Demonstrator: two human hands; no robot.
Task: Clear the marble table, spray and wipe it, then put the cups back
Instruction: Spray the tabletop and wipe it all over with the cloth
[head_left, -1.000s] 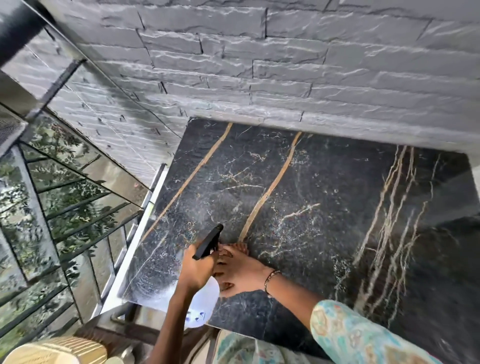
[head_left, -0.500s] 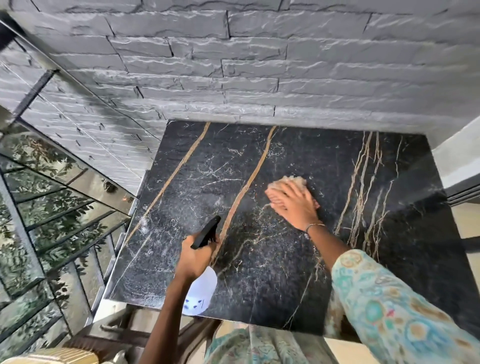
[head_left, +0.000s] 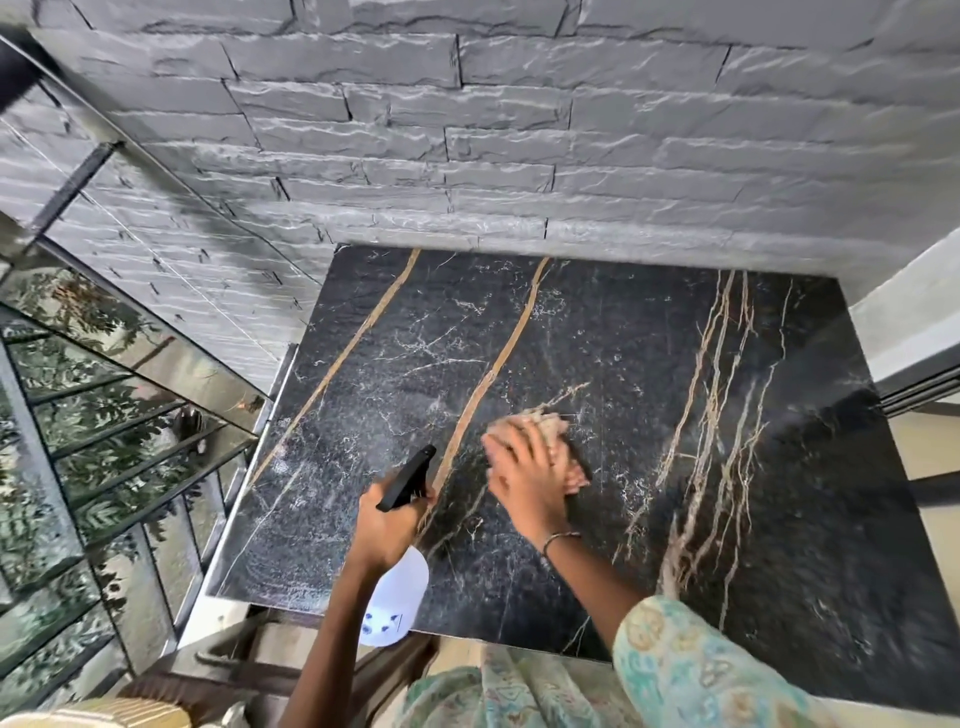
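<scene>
Black marble table (head_left: 649, 364) with tan veins, set against a grey stone wall (head_left: 467, 130). The right hand (head_left: 530, 483) lies flat, its grip pressing a pale cloth (head_left: 550, 426) (mostly hidden, motion-blurred) onto the table's middle. The left hand (head_left: 387, 525), grip closed, holds a white spray bottle (head_left: 397, 597) over the near edge; its label is illegible.

the right hand (head_left: 530, 483) is motion-blurred and covers most of the cloth (head_left: 553, 428), only a fuzzy tan bit sticks out at 12 and 3 o'clock. the left hand (head_left: 387, 525) hides the bottle (head_left: 397, 597) neck, so can't make out the trigger. table (head_left: 779, 519) runs off at 3 o'clock, its 5 o'clock corner is behind the sleeve (head_left: 691, 670). label print too small to read.
</scene>
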